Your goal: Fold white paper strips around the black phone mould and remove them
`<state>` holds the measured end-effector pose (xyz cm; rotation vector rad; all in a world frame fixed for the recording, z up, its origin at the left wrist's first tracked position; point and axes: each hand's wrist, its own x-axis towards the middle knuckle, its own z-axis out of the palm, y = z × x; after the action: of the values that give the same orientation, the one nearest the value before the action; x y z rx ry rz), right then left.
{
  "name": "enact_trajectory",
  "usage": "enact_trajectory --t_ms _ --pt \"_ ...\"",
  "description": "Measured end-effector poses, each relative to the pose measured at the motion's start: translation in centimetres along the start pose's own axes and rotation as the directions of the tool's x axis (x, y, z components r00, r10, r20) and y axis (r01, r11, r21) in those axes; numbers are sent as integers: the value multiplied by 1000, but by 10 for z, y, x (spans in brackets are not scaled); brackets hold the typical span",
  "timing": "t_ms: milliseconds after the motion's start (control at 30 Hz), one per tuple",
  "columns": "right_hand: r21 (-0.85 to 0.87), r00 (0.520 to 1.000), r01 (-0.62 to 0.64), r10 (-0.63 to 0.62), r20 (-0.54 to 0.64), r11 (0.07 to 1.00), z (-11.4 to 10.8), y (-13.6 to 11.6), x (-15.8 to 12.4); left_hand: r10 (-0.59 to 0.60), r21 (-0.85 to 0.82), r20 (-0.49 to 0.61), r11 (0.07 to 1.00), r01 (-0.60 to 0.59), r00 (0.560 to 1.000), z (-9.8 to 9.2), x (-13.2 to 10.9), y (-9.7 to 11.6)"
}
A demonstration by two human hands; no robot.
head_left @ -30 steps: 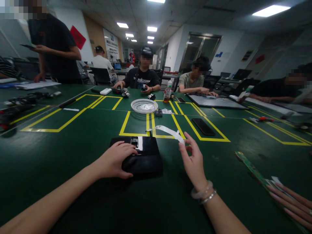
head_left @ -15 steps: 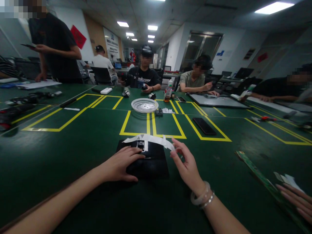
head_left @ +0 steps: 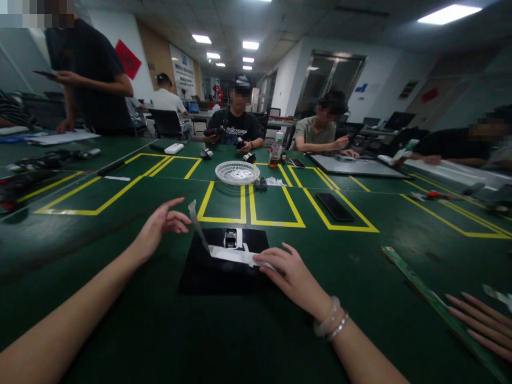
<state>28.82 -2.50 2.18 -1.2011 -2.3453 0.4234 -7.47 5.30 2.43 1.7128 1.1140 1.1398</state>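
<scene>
A thin white strip, like tape or backing paper [head_left: 230,254], runs across a flat black panel [head_left: 200,280] on the table. My right hand [head_left: 292,272] pinches the strip's right end over the panel's right side. The strip's left end curls upward near my left hand [head_left: 162,226], which is raised beyond the panel's left edge. My left hand's fingers are apart and hold nothing. On the panel's far part sits a small black square part [head_left: 231,238] with a white piece [head_left: 239,238] along its right side.
Ahead lies a round white plastic basket [head_left: 237,173], with a small dark part [head_left: 261,184] beside it. To the right are a phone [head_left: 335,207] and a long green circuit board [head_left: 420,288], near another person's hand [head_left: 480,322]. Yellow tape [head_left: 222,219] marks the table.
My left hand has lifted off the panel and moved left. My right hand has moved left and over the panel. The strip has come nearer me, its left end now standing up.
</scene>
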Motion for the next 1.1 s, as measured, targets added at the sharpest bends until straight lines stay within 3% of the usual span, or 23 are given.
enact_trajectory --t_ms 100,167,267,367,467,600,733,833,967,1100 --pt "-62 995 22 -16 95 998 1 0 0 -122 43 319 993 114 940 -20 2 -5" --pt "-97 992 39 -26 124 995 1 1 -1 -157 165 408 982 96 899 -26 2 -8" --pt "-137 990 57 -37 140 989 1 0 0 -96 396 341 917 -50 935 -20 0 -7" --pt "-162 989 67 -44 139 984 1 0 0 85 589 287 770 -246 954 -7 -2 -2" --pt "-190 991 71 -47 128 979 2 -1 -1 245 691 338 591 -417 909 0 -4 8" --pt "-216 992 73 -48 119 974 4 -1 -1 357 754 387 408 -514 850 4 -10 25" --pt "-235 991 85 -59 117 968 3 -3 -2 291 691 495 439 -574 819 22 -20 39" --pt "-235 990 99 -73 119 967 1 -10 -2 233 598 621 475 -645 748 45 -27 41" --pt "-213 982 132 -98 162 968 3 -19 -3 205 540 720 435 -721 663 68 -34 35" --pt "-222 977 123 -78 198 967 6 -25 -4 197 533 716 465 -707 669 73 -36 29"
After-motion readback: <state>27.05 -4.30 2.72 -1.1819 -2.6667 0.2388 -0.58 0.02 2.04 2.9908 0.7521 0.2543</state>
